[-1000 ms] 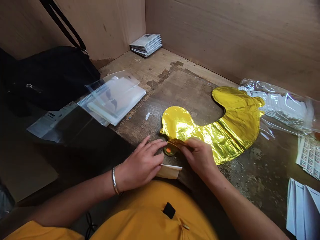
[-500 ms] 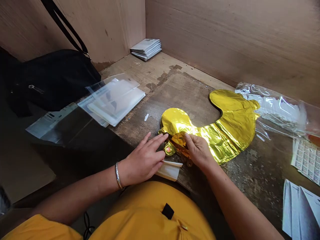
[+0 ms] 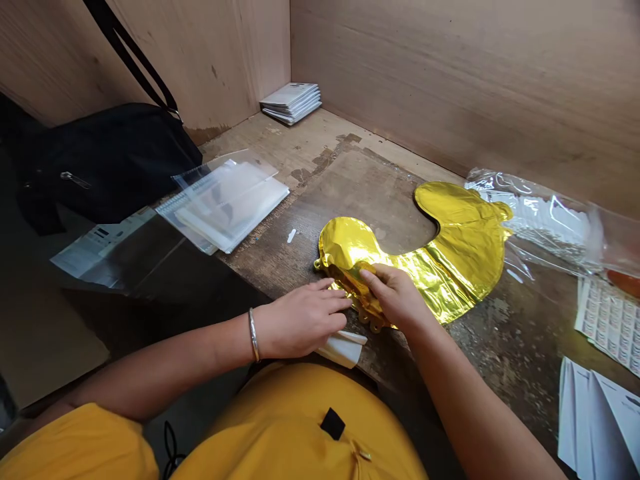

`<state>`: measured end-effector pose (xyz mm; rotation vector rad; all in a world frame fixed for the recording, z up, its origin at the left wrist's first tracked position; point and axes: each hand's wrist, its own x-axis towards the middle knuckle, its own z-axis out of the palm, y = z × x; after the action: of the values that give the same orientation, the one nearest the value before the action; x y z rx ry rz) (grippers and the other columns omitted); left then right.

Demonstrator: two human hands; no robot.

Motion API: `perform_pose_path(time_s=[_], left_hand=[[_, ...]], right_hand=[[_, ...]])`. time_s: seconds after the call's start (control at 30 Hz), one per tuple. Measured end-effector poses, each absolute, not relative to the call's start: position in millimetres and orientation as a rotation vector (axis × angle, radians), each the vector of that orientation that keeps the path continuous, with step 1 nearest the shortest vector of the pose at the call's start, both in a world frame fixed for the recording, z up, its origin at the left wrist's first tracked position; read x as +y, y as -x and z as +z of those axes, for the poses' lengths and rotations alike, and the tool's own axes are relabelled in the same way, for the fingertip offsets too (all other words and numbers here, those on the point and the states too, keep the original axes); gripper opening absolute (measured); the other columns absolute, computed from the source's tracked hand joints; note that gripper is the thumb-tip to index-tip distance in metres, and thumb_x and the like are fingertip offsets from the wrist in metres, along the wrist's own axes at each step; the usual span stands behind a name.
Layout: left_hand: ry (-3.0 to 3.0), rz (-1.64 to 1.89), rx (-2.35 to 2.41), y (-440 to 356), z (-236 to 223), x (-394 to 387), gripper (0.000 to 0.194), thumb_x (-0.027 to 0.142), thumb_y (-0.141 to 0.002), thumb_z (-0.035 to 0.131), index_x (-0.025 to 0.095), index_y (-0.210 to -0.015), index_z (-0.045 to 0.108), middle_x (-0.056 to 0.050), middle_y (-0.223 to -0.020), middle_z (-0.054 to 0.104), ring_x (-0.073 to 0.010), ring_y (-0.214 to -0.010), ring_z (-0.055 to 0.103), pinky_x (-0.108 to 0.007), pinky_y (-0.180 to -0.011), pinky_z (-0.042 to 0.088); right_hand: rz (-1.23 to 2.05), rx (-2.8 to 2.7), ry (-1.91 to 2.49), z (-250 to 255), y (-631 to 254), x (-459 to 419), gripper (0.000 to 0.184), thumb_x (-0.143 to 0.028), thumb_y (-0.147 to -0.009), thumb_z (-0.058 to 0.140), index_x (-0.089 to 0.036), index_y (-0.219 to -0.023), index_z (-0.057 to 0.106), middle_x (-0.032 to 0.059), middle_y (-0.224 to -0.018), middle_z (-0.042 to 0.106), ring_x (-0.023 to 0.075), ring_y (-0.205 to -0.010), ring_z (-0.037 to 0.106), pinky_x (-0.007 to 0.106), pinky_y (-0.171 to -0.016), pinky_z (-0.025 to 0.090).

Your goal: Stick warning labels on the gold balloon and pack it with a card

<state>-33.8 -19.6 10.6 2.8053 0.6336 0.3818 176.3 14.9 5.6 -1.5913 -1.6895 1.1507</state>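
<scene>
Right hand (image 3: pixel 400 300): grip clamped on crinkled, curved gold foil (image 3: pixel 460 260) | left hand (image 3: pixel 303 320): at its edge, grip hidden, cannot tell

The bare left forearm (image 3: pixel 185 367) reaches from a loose yellow-orange cloth sleeve (image 3: pixel 83 443) at a shallow slant, with a thin silver metal bangle (image 3: pixel 253 333) around the wrist, and the left hand (image 3: pixel 303 320) lies palm down, its fingers loosely extended toward the right side. The bare right forearm (image 3: pixel 475 393) slants inward from the lower right, ending in the right hand (image 3: pixel 397 293), whose thumb (image 3: pixel 373 280) presses in a pinch, the other fingers partly hidden. Both hands are near each other, apart, before the torso (image 3: pixel 285 420).
</scene>
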Motion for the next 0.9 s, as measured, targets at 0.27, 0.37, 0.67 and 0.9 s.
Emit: perform_pose_path(time_s=[0.27,0.37,0.67,0.9], left_hand=[[-2.789,0.347,0.655,30,7,-8,0.01,0.023,-0.084,0.054,0.017,-0.085,0.063,-0.013,-0.12,0.063,-0.0284,-0.117,0.055,-0.053,-0.109,0.032],[-2.739,0.323,0.65,30,4,-5,0.01,0.022,-0.084,0.054,0.018,-0.085,0.062,-0.009,-0.107,0.068,-0.0261,-0.108,0.06,-0.052,-0.11,0.031],[-2.624,0.329,0.595,34,3,-2,0.011,0.014,-0.081,0.051,0.017,-0.084,0.061,-0.009,-0.139,0.053,-0.0294,-0.133,0.044,-0.05,-0.112,0.029],[-2.575,0.336,0.605,32,1,0,0.017,0.011,-0.08,0.052,0.017,-0.091,0.063,-0.009,-0.14,0.053,-0.0284,-0.132,0.045,-0.051,-0.112,0.03]], right_hand=[[0.767,-1.824,1.533,-5,-179,-2,0.03,-0.041,-0.078,0.062,-0.018,-0.097,0.06,0.0082,-0.092,0.067,0.0217,-0.081,0.06,0.036,-0.073,0.047],[0.415,-2.122,1.421,-6,-182,-20,0.023,-0.027,-0.08,0.059,-0.019,-0.1,0.064,0.0128,-0.111,0.066,0.0268,-0.103,0.057,0.043,-0.089,0.044],[0.555,-1.444,1.913,24,-302,65,0.015,-0.031,-0.075,0.068,-0.017,-0.07,0.066,0.0003,-0.065,0.064,0.0154,-0.063,0.059,0.029,-0.062,0.048],[0.136,-0.989,2.061,43,-376,118,0.029,-0.036,-0.091,0.056,-0.015,-0.112,0.059,0.0057,-0.11,0.062,0.0174,-0.093,0.062,0.037,-0.08,0.054]])
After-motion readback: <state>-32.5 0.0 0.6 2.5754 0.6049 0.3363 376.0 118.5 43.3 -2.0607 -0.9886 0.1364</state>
